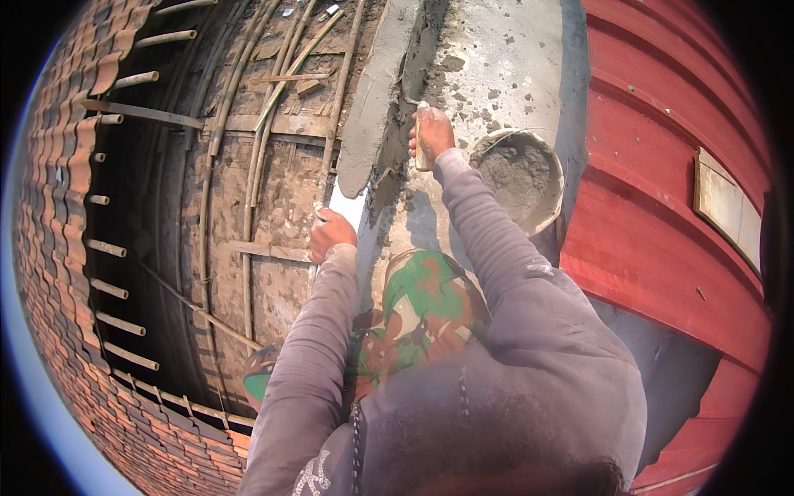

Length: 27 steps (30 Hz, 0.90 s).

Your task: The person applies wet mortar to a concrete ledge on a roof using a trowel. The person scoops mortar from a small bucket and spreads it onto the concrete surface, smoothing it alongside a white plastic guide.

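My right hand (436, 134) is closed round the pale handle of a trowel (423, 149), beside the mortar-covered side of a low wall. The trowel's metal neck shows above the fist; I cannot make out its blade. Grey wet mortar (370, 124) coats the top of the wall and ends in a rounded edge. Just below that edge, my left hand (333, 236) has its fingers curled in, next to a smooth white surface (347, 205). What it grips, if anything, is hidden. A bucket (559, 183) of grey mortar (519, 175) stands right of my right hand.
Left of the wall lies an opened roof with bamboo poles (206, 198) and wooden battens (273, 250), bordered by clay tiles (62, 190). Red metal roofing (653, 207) slopes on the right. Mortar crumbs dot the concrete strip (521, 50).
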Available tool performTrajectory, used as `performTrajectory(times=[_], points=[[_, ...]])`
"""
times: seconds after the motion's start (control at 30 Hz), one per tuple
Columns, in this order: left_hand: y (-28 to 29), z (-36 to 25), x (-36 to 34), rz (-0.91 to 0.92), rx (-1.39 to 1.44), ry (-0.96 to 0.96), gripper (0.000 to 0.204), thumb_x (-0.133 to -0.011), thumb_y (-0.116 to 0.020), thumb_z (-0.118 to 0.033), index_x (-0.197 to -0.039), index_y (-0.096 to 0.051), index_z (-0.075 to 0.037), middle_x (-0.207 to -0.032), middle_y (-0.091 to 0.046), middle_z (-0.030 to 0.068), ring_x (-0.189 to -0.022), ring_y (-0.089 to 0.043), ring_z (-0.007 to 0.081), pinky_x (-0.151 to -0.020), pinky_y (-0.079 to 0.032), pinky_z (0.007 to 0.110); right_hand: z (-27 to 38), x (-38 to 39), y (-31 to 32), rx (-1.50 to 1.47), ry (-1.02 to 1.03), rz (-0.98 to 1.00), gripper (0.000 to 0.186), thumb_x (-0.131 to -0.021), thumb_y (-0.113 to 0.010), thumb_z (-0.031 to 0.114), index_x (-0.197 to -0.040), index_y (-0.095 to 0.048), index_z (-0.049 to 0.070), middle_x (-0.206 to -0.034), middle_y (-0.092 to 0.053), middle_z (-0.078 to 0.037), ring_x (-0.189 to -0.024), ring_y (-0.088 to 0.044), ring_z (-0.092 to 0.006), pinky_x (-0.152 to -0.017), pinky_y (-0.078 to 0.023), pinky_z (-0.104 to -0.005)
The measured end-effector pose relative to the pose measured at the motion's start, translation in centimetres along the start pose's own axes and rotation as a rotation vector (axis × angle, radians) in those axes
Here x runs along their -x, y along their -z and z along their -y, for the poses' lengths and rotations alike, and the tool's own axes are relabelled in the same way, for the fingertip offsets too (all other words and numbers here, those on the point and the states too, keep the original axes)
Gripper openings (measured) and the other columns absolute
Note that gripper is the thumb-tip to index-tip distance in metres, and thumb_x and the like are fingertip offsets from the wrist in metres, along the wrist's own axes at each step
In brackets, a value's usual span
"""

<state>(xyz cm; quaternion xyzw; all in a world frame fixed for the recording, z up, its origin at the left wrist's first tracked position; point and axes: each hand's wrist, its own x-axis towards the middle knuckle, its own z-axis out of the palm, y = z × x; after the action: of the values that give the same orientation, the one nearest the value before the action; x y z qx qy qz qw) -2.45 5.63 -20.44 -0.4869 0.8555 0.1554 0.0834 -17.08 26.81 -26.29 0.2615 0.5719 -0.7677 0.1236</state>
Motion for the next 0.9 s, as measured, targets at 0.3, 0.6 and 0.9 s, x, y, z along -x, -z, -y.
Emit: performTrajectory(times=[0.3,0.6,0.9], points=[[-1.3,0.7,-0.4,-0.081,-0.013,0.008,0.065,-0.105,-0.033,-0.051,-0.115,-0.078,-0.005,-0.119,-0.076,0.0180,-0.118,-0.068,0.0396,-0.107,-0.043,0.054,-3.1,24.5,16.2,0.859,0.157,-0.230,0.043,-0.100,-0.065,0.034,-0.121,-0.056,-0.003,-0.099,-0.070,-0.029,-0.100,-0.071,-0.0449,-0.088,-0.052,-0.0524],[-1.0,0.3,0.2,-0.014,0.074,-0.021,0.069,-0.103,-0.030,-0.052,-0.121,-0.076,-0.004,-0.129,-0.072,0.0202,-0.123,-0.065,0.0430,-0.111,-0.041,0.057,-2.7,16.6,19.4,1.419,-0.050,-0.163,0.035,-0.095,-0.057,0.026,-0.111,-0.072,-0.002,-0.115,-0.073,-0.027,-0.114,-0.071,-0.0389,-0.095,-0.056,-0.0486],[-0.5,0.5,0.4,-0.022,0.044,-0.026,0.070,-0.104,-0.031,-0.052,-0.121,-0.076,-0.002,-0.128,-0.071,0.0237,-0.124,-0.065,0.0435,-0.110,-0.044,0.055,-7.3,22.4,22.7,0.763,0.148,-0.269,0.038,-0.096,-0.065,0.036,-0.095,-0.067,-0.003,-0.084,-0.069,-0.023,-0.075,-0.070,-0.0371,-0.073,-0.053,-0.0472]])
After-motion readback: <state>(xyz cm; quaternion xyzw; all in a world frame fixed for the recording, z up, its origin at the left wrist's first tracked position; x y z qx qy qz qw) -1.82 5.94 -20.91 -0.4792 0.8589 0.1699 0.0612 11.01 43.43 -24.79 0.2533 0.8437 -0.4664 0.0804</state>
